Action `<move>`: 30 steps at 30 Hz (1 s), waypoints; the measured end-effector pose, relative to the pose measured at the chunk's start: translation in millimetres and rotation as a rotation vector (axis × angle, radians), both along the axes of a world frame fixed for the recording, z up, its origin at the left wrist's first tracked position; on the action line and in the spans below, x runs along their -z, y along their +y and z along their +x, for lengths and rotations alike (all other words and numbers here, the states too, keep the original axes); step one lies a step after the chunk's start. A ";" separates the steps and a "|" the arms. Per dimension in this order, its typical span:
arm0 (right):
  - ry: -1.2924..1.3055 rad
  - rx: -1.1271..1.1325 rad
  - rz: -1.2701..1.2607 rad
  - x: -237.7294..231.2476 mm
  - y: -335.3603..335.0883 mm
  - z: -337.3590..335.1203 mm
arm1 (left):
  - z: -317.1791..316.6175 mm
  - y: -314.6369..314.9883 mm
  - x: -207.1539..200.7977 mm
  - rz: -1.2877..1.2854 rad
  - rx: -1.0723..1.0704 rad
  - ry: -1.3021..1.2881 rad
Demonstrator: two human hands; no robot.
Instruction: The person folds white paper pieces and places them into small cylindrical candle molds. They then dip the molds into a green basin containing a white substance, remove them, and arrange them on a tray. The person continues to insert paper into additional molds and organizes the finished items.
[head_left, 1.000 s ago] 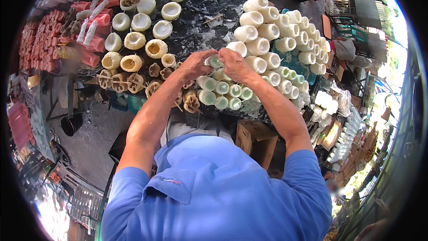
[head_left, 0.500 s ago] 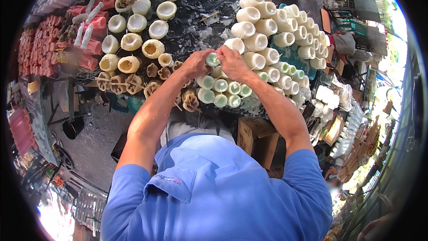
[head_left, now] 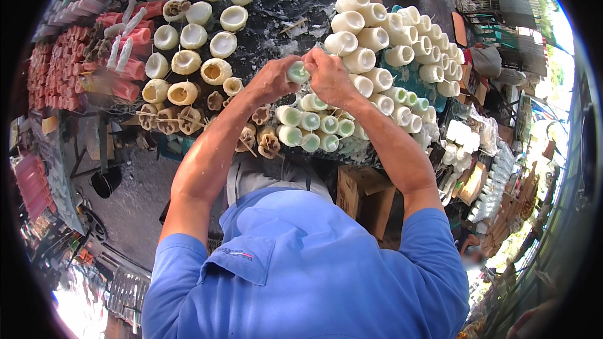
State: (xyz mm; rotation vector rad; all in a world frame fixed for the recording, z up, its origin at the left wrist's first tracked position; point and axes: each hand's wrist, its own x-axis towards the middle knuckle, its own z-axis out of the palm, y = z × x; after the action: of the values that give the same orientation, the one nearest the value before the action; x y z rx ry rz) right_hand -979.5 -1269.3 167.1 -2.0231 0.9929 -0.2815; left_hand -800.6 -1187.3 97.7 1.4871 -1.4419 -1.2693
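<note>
My left hand (head_left: 274,80) is wrapped round a small pale green candle (head_left: 298,73), tilted so that its round end shows. Against the candle's right edge, the fingers of my right hand (head_left: 328,76) are pinched together; what they grip is too small to make out. Just nearer to me stands a group of green-topped candles (head_left: 309,121) with white sides. To the right of my right hand, thick white candles (head_left: 360,61) lie in rows, their round ends toward me.
Hollow cream wax cups (head_left: 186,62) and brown flower-shaped pieces (head_left: 269,142) cover the table's left part. Wax scraps litter the black tabletop (head_left: 276,9). Pink wax pieces (head_left: 59,66) are stacked at far left. A cardboard box (head_left: 367,198) stands below the near edge.
Both hands have moved a little away from me together, carrying the green candle. My right hand stays pinched at its edge.
</note>
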 end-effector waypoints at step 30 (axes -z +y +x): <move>0.092 -0.012 0.334 28.3 -4.3 7.8 | -13.2 5.1 10.5 -0.014 -0.164 -0.126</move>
State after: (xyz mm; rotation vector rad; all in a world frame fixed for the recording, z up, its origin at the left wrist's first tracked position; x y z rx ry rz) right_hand -971.7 -1273.6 138.8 -1.7487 1.0103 -0.0128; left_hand -813.8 -1182.2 87.2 1.6650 -1.3730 -1.0813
